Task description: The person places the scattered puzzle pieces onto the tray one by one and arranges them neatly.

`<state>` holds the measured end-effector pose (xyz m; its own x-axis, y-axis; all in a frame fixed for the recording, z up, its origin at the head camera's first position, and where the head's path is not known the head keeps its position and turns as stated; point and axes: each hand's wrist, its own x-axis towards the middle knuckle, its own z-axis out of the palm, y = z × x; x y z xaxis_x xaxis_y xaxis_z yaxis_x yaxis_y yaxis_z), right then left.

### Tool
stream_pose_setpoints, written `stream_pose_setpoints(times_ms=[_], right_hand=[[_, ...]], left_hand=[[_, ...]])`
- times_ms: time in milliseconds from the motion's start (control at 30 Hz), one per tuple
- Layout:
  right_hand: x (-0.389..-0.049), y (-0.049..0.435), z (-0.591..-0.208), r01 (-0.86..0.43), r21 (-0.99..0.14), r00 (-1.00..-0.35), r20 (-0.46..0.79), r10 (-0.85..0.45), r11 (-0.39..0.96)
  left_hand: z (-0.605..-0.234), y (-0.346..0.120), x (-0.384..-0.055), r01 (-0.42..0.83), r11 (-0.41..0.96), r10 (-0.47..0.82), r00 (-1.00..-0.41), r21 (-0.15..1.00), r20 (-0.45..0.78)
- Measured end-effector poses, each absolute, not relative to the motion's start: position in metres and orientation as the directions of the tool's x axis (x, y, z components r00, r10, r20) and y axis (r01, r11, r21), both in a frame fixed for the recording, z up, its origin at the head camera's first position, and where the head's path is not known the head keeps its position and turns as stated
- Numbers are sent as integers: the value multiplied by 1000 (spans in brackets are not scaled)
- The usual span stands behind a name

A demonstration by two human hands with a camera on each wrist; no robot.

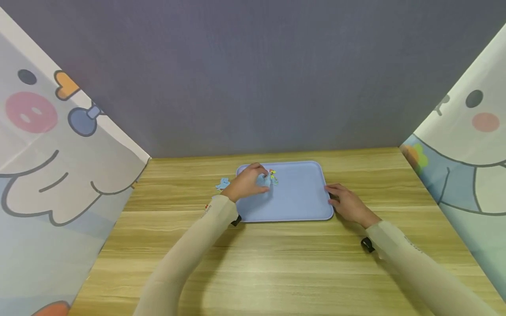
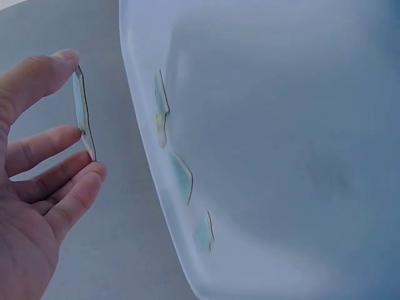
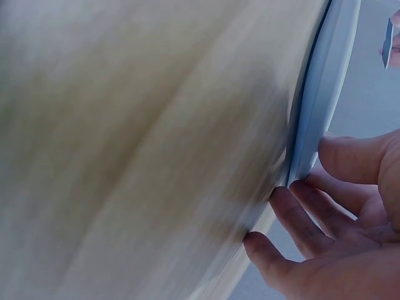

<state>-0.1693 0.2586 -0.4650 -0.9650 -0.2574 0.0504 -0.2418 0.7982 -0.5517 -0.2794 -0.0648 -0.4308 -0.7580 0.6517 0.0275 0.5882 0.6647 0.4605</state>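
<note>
Here's the left hand (image 1: 246,182) pinching a blue piece (image 1: 261,180) between thumb and fingertips, above the tray (image 1: 302,195); best, I'd say, to grip only its edges, lightly (thin stuff, perhaps easily bent). The right hand (image 1: 350,206), fingers apart, touches the tray at three o'clock; pinching or not, I can't tell. The piece sits at the left hand's three o'clock, other pieces (image 1: 274,180) just beyond.

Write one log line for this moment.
left hand: holds piece | right hand: touches tray | other pieces: in tray, on table
</note>
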Motion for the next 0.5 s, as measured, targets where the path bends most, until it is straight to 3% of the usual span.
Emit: stream_pose_setpoints(times_ms=[233,500], right_hand=[[-171,262,-464,-242,-545,-964,46,-260,803],[-172,261,-465,-240,-545,-964,38,-262,803]], left_hand=[[-433,-40,-285,613,655,678,-735,442,14],[-441,-20,-293,590,675,665,-747,444,-18]])
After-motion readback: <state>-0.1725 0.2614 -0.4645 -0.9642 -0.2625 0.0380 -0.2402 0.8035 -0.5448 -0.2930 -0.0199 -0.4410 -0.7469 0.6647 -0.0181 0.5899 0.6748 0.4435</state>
